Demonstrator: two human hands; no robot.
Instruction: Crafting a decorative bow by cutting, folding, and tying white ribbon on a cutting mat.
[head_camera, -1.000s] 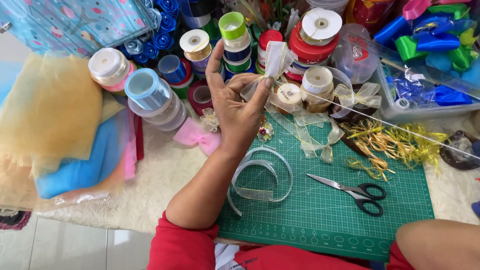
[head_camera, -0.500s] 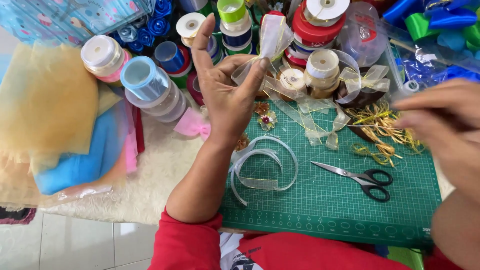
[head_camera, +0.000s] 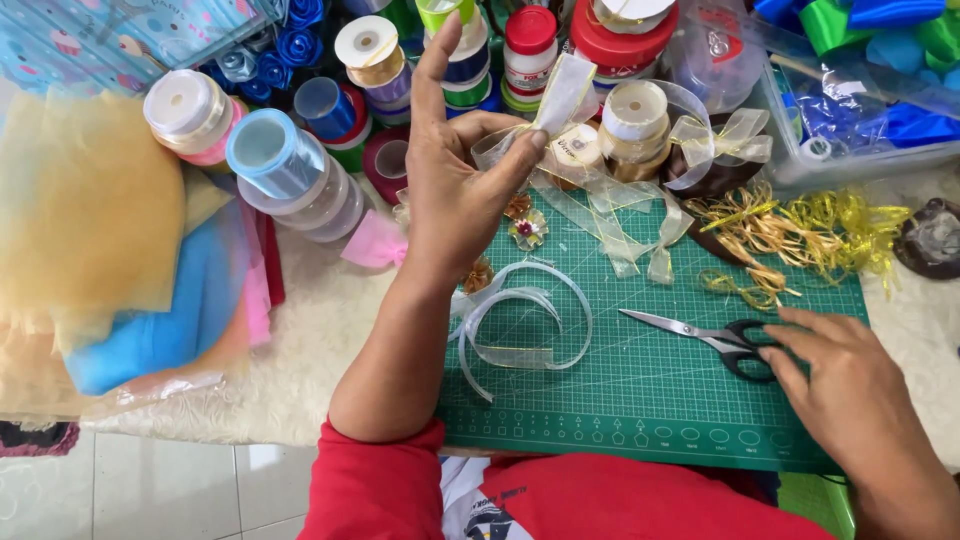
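At nine o'clock a stack of sheer fabric sheets (head_camera: 110, 250), yellow over blue, lies on the white fluffy rug (head_camera: 290, 370). Just past it stand ribbon spools (head_camera: 285, 165), crowded toward twelve o'clock. My left hand (head_camera: 455, 190) is raised over the upper left corner of the green cutting mat (head_camera: 650, 400), palm toward me, index finger straight up toward twelve o'clock. Thumb and middle fingers pinch a folded loop of sheer cream ribbon (head_camera: 560, 100); its long axis tilts from seven o'clock up to one o'clock, the free end pointing at one. Below my wrist a loose ribbon coil (head_camera: 525, 330) lies flat on the mat. Further right the scissors (head_camera: 710, 340) lie on the mat, long axis nearly nine to three, tips pointing at nine o'clock, black handles at three. My right hand (head_camera: 850, 395) rests at four o'clock, fingers loosely spread, fingertips touching the handles, not yet closed around them. Gold raffia strands (head_camera: 790, 235) sprawl at two o'clock.
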